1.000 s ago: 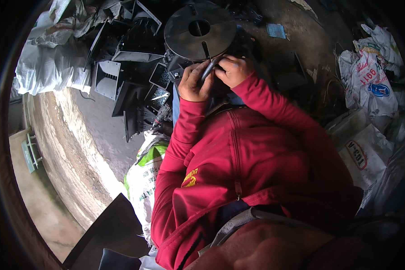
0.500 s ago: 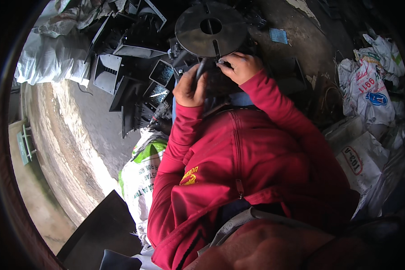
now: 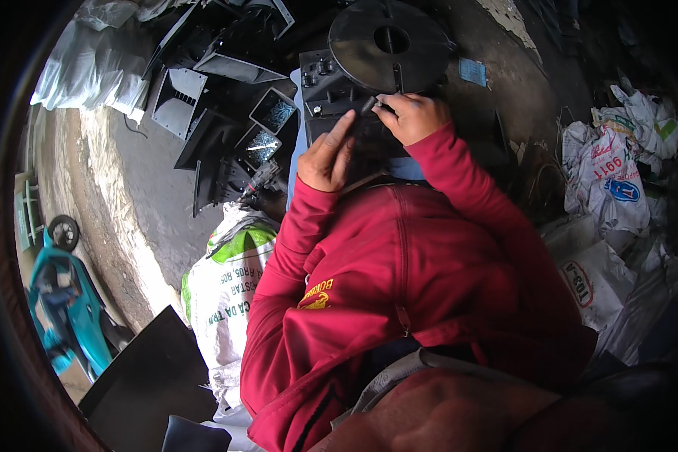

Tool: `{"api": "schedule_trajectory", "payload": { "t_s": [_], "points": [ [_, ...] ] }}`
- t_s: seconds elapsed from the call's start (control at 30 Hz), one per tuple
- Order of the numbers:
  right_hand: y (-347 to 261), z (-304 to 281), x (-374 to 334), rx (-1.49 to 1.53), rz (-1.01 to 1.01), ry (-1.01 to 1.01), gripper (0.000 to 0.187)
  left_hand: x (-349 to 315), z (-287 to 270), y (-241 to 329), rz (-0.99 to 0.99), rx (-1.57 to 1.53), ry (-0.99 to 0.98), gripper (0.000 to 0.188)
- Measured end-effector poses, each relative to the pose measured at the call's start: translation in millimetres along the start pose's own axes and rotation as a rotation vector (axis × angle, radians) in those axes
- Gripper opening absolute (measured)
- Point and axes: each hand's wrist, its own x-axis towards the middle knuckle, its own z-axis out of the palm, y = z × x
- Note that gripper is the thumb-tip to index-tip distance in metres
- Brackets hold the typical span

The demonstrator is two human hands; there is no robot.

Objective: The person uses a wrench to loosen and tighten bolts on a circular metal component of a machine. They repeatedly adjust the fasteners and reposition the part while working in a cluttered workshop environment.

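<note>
My right hand (image 3: 414, 118) is closed in a pinch at the near edge of a black round plate (image 3: 354, 49) with a central hole and slots. Between its fingertips is a small greyish metal piece (image 3: 377, 105), too small to name. My left hand (image 3: 325, 157) lies just to the left and nearer me, its fingers stretched out and nothing visible in them. Beside it, under the round plate, is a black flat metal part (image 3: 328, 96) with knobs and a bolt head on it. What lies under my right fingers is hidden.
Two open boxes of small screws, one bluish (image 3: 281, 113) and one silvery (image 3: 263, 146), stand to the left, with a power drill (image 3: 262, 178) near them. Black metal housings (image 3: 179, 98) pile up beyond. White sacks (image 3: 610, 162) lie right. A teal motorbike (image 3: 71, 309) is at far left.
My left hand has let its fingers spread, and the dark rod-like shape by it no longer shows there. The round plate sits further right in view. A motorbike has come into view at left.
</note>
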Motion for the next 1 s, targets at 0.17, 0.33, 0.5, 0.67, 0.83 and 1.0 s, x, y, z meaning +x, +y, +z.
{"api": "schedule_trajectory", "payload": {
  "t_s": [0.17, 0.33, 0.5, 0.67, 0.83, 1.0],
  "points": [
    [0.2, 0.6, -2.5, -0.036, 0.03, -0.015, 0.016, 6.5, 0.0, 10.1, -0.001, 0.11, -0.052, 0.049],
    [2.6, 6.4, -3.1, -0.003, 0.046, 0.024, 0.016, 7.0, -6.5, 10.2, -0.011, 0.301, -0.126, 0.05],
    [1.8, 3.6, -3.5, -0.02, 0.088, 0.02, 0.015, 13.0, -4.6, 10.0, -0.005, 0.28, -0.146, 0.047],
    [6.6, 6.0, -4.7, 0.125, 0.05, 0.083, 0.014, 19.9, 0.2, 2.0, -0.016, 0.189, -0.094, 0.046],
    [8.6, 7.3, -6.9, 0.156, 0.053, 0.102, 0.015, 20.0, -3.3, 4.9, -0.024, 0.144, -0.132, 0.045],
    [11.1, 10.6, -8.5, 0.193, 0.03, 0.116, 0.015, 12.9, -1.8, 3.0, -0.042, 0.028, -0.108, 0.046]
  ]
}}
